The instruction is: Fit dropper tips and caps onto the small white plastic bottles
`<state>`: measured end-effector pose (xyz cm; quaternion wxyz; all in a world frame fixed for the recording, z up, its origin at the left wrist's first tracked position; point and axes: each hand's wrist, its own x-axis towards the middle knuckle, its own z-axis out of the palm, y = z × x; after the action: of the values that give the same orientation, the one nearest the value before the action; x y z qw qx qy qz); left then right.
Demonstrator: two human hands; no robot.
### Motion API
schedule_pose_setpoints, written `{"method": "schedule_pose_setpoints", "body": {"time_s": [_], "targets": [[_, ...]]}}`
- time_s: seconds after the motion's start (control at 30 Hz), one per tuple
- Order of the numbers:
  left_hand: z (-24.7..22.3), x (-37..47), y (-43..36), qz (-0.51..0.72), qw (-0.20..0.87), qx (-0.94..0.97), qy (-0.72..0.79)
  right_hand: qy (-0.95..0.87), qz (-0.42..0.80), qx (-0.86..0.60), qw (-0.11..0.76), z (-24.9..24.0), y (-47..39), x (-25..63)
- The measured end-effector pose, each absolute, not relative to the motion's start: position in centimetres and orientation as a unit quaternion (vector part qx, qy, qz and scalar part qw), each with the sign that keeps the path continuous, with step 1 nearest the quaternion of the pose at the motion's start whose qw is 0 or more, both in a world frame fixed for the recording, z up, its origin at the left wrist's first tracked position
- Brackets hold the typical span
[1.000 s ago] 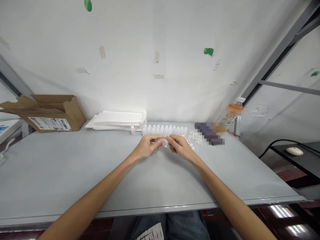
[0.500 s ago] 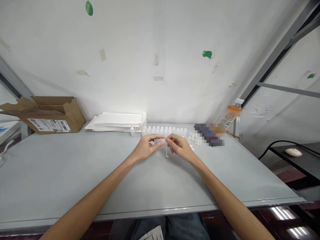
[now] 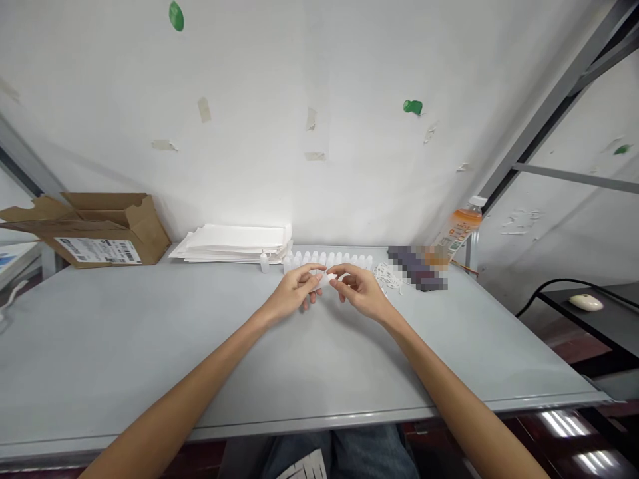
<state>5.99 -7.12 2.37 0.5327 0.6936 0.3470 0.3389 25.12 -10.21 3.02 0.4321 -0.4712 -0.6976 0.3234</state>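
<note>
Between my hands, above the grey table [image 3: 239, 372], is a small translucent white bottle [image 3: 324, 280]. My left hand [image 3: 294, 291] has its fingers closed round the bottle's body. From the right, my right hand [image 3: 362, 291] pinches the bottle's end with thumb and forefinger; the fingertips partly hide it. Just behind my hands stands a row of similar small white bottles [image 3: 339, 258]. One more bottle [image 3: 264, 263] stands apart, left of the row. A tangle of thin white strings [image 3: 388, 276] lies right of my right hand.
An open cardboard box [image 3: 114, 236] sits at the back left, beside a stack of white sheets or envelopes [image 3: 234, 241]. At the back right are a pixelated dark object [image 3: 419, 267] and a bottle of orange drink [image 3: 462, 226] leaning near the metal frame.
The thin white piece that hung below my fingertips no longer shows there. My right hand's fingers have shifted onto the bottle's end, and my left hand's lower fingers now show beneath it.
</note>
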Motion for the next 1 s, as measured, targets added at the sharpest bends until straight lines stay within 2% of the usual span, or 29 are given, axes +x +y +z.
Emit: {"method": "schedule_pose_setpoints", "body": {"time_s": [0.43,0.83,1.0], "targets": [[2.83,6.04,-7.4,0.377,0.532,0.682,0.331,-0.663,0.344,-0.475,0.466,3.35,-10.37,25.12],[2.8,5.97,-7.29,0.402,0.509,0.664,0.372,-0.666,0.345,-0.477,0.458,3.28,-10.26,25.17],[2.65,5.97,-7.22,0.377,0.51,0.685,0.359,-0.669,0.346,-0.479,0.451,3.26,-10.21,25.23]]}}
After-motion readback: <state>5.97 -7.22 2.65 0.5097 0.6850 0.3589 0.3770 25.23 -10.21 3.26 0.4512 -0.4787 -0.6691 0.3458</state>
